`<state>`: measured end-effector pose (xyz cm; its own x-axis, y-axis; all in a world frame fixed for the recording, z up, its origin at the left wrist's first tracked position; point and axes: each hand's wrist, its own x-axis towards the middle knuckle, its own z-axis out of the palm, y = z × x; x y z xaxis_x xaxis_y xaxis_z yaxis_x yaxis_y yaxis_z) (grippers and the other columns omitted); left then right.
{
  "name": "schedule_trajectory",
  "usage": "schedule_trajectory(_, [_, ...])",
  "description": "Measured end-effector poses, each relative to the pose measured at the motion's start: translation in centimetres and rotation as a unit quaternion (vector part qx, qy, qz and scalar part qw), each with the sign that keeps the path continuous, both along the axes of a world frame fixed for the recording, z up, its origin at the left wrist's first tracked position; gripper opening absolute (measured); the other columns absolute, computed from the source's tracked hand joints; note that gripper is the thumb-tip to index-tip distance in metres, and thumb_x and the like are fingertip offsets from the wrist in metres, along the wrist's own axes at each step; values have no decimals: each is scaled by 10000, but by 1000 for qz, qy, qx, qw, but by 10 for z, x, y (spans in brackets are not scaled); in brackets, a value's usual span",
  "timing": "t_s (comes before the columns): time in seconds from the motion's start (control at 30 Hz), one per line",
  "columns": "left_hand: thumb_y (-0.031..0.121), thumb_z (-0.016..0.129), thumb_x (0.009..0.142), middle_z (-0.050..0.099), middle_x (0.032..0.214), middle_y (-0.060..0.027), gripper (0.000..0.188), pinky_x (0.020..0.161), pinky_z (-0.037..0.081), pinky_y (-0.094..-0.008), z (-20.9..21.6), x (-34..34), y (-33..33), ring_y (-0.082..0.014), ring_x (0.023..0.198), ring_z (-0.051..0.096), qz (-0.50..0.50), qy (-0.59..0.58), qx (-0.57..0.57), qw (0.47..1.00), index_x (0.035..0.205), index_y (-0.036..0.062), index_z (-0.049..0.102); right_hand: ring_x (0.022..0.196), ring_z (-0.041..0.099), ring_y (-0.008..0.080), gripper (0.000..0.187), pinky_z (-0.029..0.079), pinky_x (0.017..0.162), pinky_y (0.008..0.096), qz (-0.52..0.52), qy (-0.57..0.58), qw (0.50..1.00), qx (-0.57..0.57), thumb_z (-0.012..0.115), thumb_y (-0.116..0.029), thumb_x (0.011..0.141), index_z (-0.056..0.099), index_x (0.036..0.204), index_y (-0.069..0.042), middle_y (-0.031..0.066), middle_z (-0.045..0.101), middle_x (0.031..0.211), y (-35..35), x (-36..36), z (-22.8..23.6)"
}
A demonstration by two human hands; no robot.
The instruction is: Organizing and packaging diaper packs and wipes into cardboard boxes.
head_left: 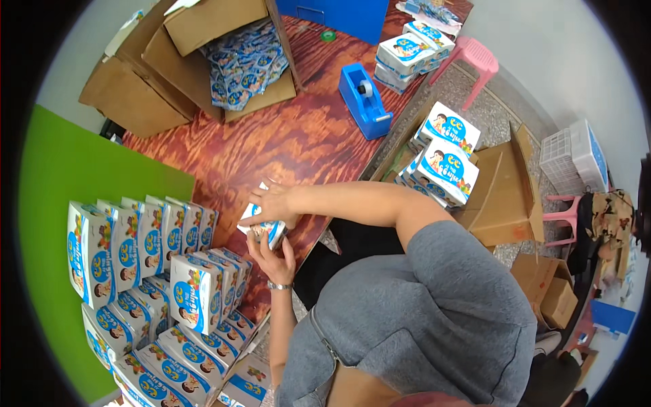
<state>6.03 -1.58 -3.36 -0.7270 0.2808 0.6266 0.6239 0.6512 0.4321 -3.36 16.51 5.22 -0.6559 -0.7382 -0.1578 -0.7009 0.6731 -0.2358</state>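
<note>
**Small carton held between two hands at the table edge**

A small white-and-blue carton [263, 229] is gripped between both hands at the near edge of the reddish wooden table [298, 142]. One hand [272, 203] is laid over its top with the fingers spread and curled down onto it, at the end of the forearm that crosses from the right of the view. The other hand [271, 258], with a wristwatch [279, 285] on its wrist, is cupped beneath the carton, its fingers pressed up against the underside. Which of these is the left and which the right cannot be told, since the picture appears turned and the body in grey fills its lower part.

Just beside the hands, rows of like cartons [146, 271] are stacked upright against a green surface [61, 203]. Farther across the table a blue tape dispenser [364, 100] is set, well apart from the hands. An open cardboard box [203, 61] holding blue-printed packets [241, 64] is seen at the far end. More cartons [444, 159] are piled in another cardboard box [508, 197] on the floor, near a pink stool [475, 57].
</note>
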Motion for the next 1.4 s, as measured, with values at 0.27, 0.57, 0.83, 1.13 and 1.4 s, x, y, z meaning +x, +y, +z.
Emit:
schedule_trajectory(0.27, [100, 708, 854, 284, 1525, -307, 554, 1111, 360, -503, -10, -2, 15, -468, 1390, 347, -16, -31, 5, 999, 1357, 7, 494, 1195, 519, 383, 1042, 417, 974, 570, -122, 136, 981, -61, 841, -397, 585, 376, 1512, -295, 200, 538, 1233, 128, 4, 92])
schedule_trajectory(0.57, [67, 705, 837, 336, 1508, -298, 469, 1068, 414, -477, -35, -5, 31, -446, 1305, 447, -41, -87, -61, 994, 1273, -4, 549, 1095, 601, 395, 1031, 498, 932, 455, -465, 319, 824, 53, 777, -548, 611, 381, 1514, -249, 231, 583, 1219, 377, -25, 135])
schedule_trajectory(0.83, [54, 691, 835, 340, 1510, -291, 442, 1114, 354, -497, -41, -10, 36, -460, 1359, 385, -35, -140, -85, 986, 1253, 0, 557, 1185, 560, 451, 1009, 474, 934, 569, -747, 247, 601, 137, 766, -622, 625, 347, 1515, -398, 242, 555, 1302, 521, -54, 134])
schedule_trajectory(1.13, [42, 672, 811, 412, 1447, -299, 418, 1062, 397, -527, -28, -13, 41, -482, 1281, 452, -26, -144, -96, 985, 1219, 14, 591, 1264, 501, 486, 865, 426, 1014, 590, -698, 163, 682, 149, 628, -718, 772, 411, 1482, -275, 307, 482, 1401, 574, -67, 80])
schedule_trajectory(1.4, [62, 686, 780, 448, 1400, -284, 464, 1049, 405, -540, -27, -13, 38, -471, 1240, 481, -19, -141, -93, 985, 1234, 40, 592, 1080, 640, 420, 644, 515, 897, 505, -628, 302, 710, 103, 642, -556, 843, 566, 1359, -177, 270, 639, 1185, 562, -94, 128])
